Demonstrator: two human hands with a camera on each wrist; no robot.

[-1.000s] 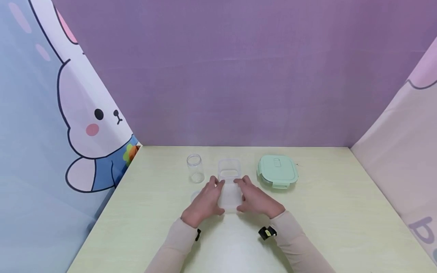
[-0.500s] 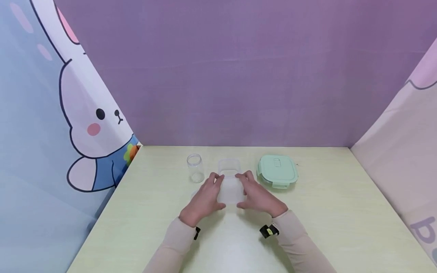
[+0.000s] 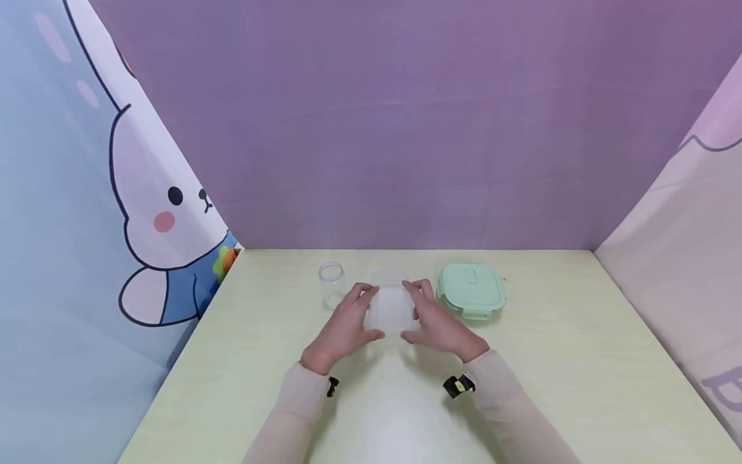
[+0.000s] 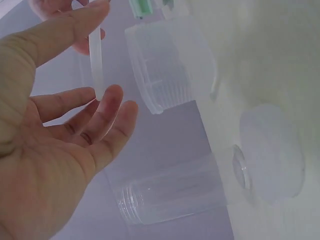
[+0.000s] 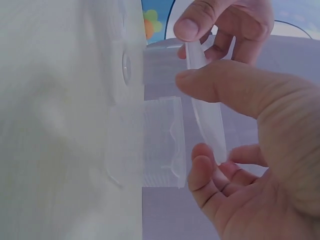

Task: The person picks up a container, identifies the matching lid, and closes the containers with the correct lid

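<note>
Both hands hold a translucent rectangular lid (image 3: pixel 392 308) by its short sides, above the table. My left hand (image 3: pixel 362 314) pinches its left edge between thumb and fingers, and my right hand (image 3: pixel 418 314) pinches the right edge the same way. Just beyond and below the lid stands a clear rectangular container (image 3: pixel 390 277), open on top and mostly hidden by the lid. The left wrist view shows the lid (image 4: pixel 95 60) edge-on between thumb and fingers, clear of the container (image 4: pixel 165 65). In the right wrist view the lid (image 5: pixel 207 120) hovers a short gap above the container (image 5: pixel 150 142).
A clear open jar (image 3: pixel 332 281) stands left of the container, and its round translucent lid (image 4: pixel 272 150) lies on the table beside it. A mint-green lidded box (image 3: pixel 471 290) sits to the right. Purple and cartoon-printed curtains wall in the pale green table (image 3: pixel 556 361).
Both hands have lifted the lid off the table and carried it away from me, over the near part of the clear container.
</note>
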